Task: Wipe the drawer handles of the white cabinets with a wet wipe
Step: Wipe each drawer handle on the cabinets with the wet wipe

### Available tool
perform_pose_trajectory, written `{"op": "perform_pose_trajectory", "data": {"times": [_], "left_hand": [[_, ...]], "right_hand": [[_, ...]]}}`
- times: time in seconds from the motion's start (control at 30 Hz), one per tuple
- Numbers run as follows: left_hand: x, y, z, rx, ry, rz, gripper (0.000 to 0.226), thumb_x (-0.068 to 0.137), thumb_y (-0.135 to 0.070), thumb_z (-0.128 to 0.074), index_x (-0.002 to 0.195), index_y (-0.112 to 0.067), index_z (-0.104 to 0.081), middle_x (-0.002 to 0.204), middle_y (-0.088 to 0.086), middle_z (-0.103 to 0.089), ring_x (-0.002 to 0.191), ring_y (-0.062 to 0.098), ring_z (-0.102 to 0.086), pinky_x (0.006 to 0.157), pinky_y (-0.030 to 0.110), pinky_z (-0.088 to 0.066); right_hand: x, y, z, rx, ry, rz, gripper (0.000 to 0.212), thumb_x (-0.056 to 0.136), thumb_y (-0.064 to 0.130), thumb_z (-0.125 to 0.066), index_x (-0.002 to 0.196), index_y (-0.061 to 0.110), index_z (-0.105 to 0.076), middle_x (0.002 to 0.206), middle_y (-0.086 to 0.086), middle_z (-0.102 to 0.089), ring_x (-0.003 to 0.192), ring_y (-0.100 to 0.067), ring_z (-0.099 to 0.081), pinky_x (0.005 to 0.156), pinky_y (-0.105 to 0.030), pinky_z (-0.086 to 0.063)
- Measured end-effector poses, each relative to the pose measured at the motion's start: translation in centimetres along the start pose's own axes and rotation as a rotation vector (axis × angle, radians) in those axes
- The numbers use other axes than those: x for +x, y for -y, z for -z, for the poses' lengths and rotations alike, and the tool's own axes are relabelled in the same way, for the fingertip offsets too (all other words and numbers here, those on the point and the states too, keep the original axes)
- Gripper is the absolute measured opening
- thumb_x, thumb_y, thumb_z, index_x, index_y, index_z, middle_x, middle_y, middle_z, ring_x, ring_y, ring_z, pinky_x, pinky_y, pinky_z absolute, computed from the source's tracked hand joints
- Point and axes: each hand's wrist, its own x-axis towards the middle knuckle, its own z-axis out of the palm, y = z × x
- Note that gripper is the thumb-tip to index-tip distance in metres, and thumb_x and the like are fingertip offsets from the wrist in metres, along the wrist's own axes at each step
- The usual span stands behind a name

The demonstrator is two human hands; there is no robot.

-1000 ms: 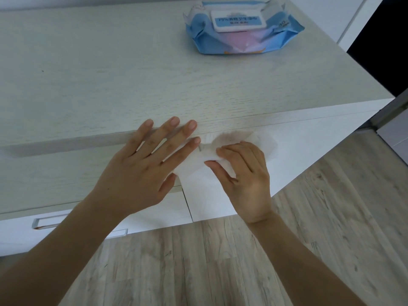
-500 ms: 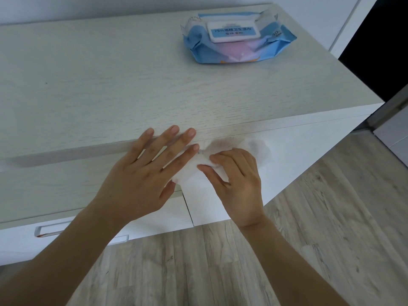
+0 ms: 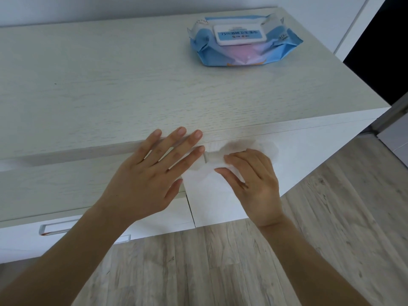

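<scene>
Leans over a white cabinet (image 3: 110, 89), both bare hands at its near front edge. Lays the left hand (image 3: 143, 173) flat and fully open, fingers straight and spread, across the lip of the cabinet top and the upper drawer front (image 3: 55, 180), gripping nothing. Touches the wet wipe (image 3: 207, 182) with the index fingertip and overlaps its left margin with the thumb.

Curls the right hand (image 3: 254, 184) just to the right, pinching the bunched wipe between thumb and forefingers. Holds the white sheet against the drawer front between the two hands, with its crumpled far edge spreading beyond the right knuckles and its smoother near part hanging below both thumbs. Shows a short grey metal piece (image 3: 205, 156), seemingly the end of a drawer handle, in the gap between left index fingertip and right forefinger, with the wipe gathered around it.

Farther back and to the right on the cabinet top, well apart from both hands: a blue-and-pink wipes pack (image 3: 242, 47) with its white lid closed. Near left, on a lower drawer: a metal lower handle (image 3: 59, 228), partly hidden by the left forearm. Below both arms: a pale wood-grain floor (image 3: 220, 272).
</scene>
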Motion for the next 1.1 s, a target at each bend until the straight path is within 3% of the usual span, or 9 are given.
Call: {"op": "perform_pose_trajectory", "data": {"times": [0.13,0.3,0.43,0.77,1.1], "left_hand": [[0.0,0.0,-0.1,0.002,-0.007,-0.006,0.066,0.09,-0.027,-0.049,0.151,-0.012,-0.027,0.158,0.009,-0.014,0.146,0.028,-0.012,0.12,0.045,-0.008],[0.0,-0.1,-0.2,0.011,-0.013,-0.005,0.065,0.09,-0.027,-0.049,0.15,-0.012,-0.028,0.159,0.009,-0.014,0.146,0.029,-0.012,0.12,0.045,-0.007],[0.0,-0.1,-0.2,0.013,-0.016,0.0,0.064,0.091,-0.027,-0.048,0.15,-0.012,-0.029,0.159,0.01,-0.015,0.145,0.029,-0.014,0.119,0.046,-0.01],[-0.3,0.0,0.7,0.018,0.035,0.004,0.064,0.091,-0.026,-0.047,0.15,-0.011,-0.028,0.159,0.01,-0.015,0.146,0.028,-0.014,0.119,0.045,-0.013],[-4.9,2.2,5.0,-0.013,0.2,0.099,0.065,0.09,-0.027,-0.044,0.151,-0.014,-0.026,0.158,0.013,-0.016,0.145,0.03,-0.017,0.117,0.047,-0.018]], "right_hand": [[0.2,1.4,-0.8,0.031,0.008,0.0,0.018,0.085,0.018,-0.066,0.087,0.001,-0.071,0.085,-0.009,-0.069,0.088,-0.02,-0.056,0.087,-0.031,-0.046],[0.3,1.7,-1.0,0.047,0.035,0.028,0.014,0.084,0.016,-0.069,0.086,0.002,-0.072,0.084,-0.007,-0.07,0.08,-0.024,-0.065,0.081,-0.033,-0.049],[0.2,-0.3,0.4,0.036,0.06,0.041,0.016,0.084,0.014,-0.067,0.088,0.0,-0.072,0.086,-0.01,-0.07,0.087,-0.022,-0.06,0.084,-0.033,-0.048],[-0.3,-2.5,3.5,0.072,0.093,0.076,0.024,0.077,-0.013,-0.066,0.1,-0.006,-0.068,0.102,-0.016,-0.069,0.099,-0.028,-0.063,0.089,-0.04,-0.051],[-1.2,2.6,5.8,0.182,0.083,-0.101,0.021,0.087,0.006,-0.054,0.096,-0.006,-0.069,0.094,-0.013,-0.069,0.094,-0.017,-0.059,0.09,-0.02,-0.048]]}}
